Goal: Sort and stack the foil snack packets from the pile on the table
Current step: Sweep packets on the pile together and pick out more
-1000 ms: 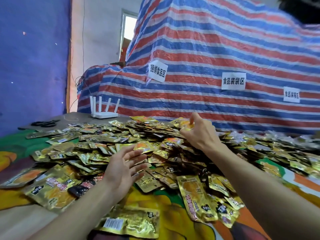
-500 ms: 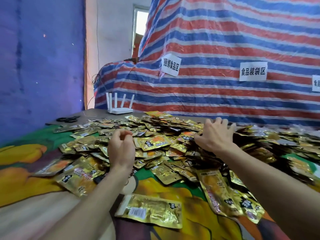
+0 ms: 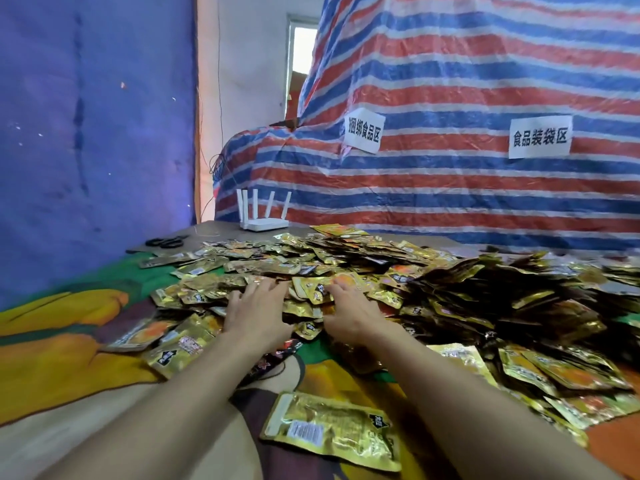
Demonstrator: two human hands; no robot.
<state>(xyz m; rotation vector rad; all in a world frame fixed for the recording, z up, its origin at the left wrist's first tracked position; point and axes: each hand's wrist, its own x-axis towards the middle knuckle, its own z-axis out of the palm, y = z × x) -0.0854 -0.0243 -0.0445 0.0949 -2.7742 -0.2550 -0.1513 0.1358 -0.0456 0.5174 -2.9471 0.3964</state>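
Foil packet pile (image 3: 346,268) | left hand (image 3: 254,315), right hand (image 3: 349,311) flat on it, fingers straight | router (image 3: 265,223), scissors (image 3: 164,241) behind

gold foil snack packets (image 3: 346,271) heaped loosely across the patterned table (image 3: 69,341).

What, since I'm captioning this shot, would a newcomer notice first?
The huge pile of gold foil packets covers the middle and right of the table, with the left hand and right hand laid flat on its near edge. Behind it rises a red-and-blue striped tarp bearing two white paper signs.
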